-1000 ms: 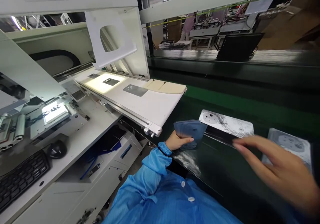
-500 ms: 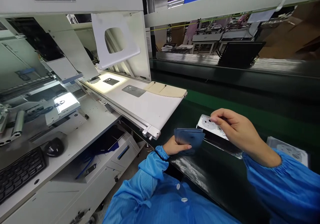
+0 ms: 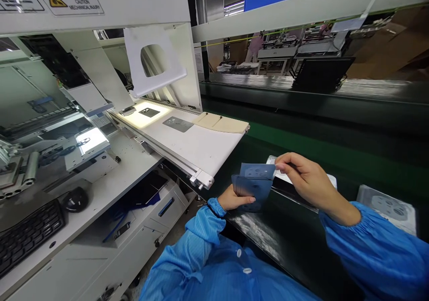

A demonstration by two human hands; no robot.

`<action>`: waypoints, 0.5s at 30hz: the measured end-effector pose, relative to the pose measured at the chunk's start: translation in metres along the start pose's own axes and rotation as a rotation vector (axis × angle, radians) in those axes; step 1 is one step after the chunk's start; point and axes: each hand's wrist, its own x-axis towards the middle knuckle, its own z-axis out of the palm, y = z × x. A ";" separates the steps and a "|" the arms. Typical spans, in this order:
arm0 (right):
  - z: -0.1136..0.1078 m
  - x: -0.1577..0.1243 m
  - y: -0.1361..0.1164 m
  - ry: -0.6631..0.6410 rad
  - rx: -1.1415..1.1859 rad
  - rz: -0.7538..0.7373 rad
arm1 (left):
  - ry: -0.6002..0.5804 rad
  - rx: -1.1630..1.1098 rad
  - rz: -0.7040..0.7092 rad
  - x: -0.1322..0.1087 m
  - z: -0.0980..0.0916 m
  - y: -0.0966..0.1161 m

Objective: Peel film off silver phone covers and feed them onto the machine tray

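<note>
My left hand (image 3: 233,199) is closed around a small stack of thin blue-grey phone back panels (image 3: 254,191), thumb across the near face. One panel (image 3: 256,171) with camera-hole circles stands higher than the others, behind the stack. Its upper right corner is pinched between the thumb and fingers of my right hand (image 3: 301,173). Behind and under the right hand, a pile of white-patterned panels (image 3: 331,181) lies on the dark belt, partly hidden. To the right rests another pile of panels with round cutouts (image 3: 385,205), apart from both hands.
A white conveyor (image 3: 214,151) juts out at the left, carrying a dark panel (image 3: 177,124) and another panel (image 3: 149,112) on its lit area. A cream guide plate (image 3: 223,123) lines its far edge. A mouse (image 3: 75,199) and keyboard (image 3: 30,234) sit far left.
My right hand has moved left, from the white-patterned pile to the stack. One panel now stands above the stack, pinched at its corner. My left hand has stayed nearly still.
</note>
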 end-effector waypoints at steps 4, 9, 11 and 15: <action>-0.004 -0.001 -0.002 0.078 0.053 0.059 | 0.012 0.003 -0.012 0.001 0.000 -0.001; -0.014 0.010 -0.011 -0.162 0.004 -0.013 | 0.001 0.021 -0.035 0.001 0.000 -0.002; -0.026 0.013 -0.019 -0.114 -0.066 -0.076 | -0.057 -0.015 -0.047 -0.001 0.001 -0.003; -0.056 -0.003 -0.024 0.538 0.007 0.095 | -0.185 -0.249 -0.056 -0.003 0.006 -0.004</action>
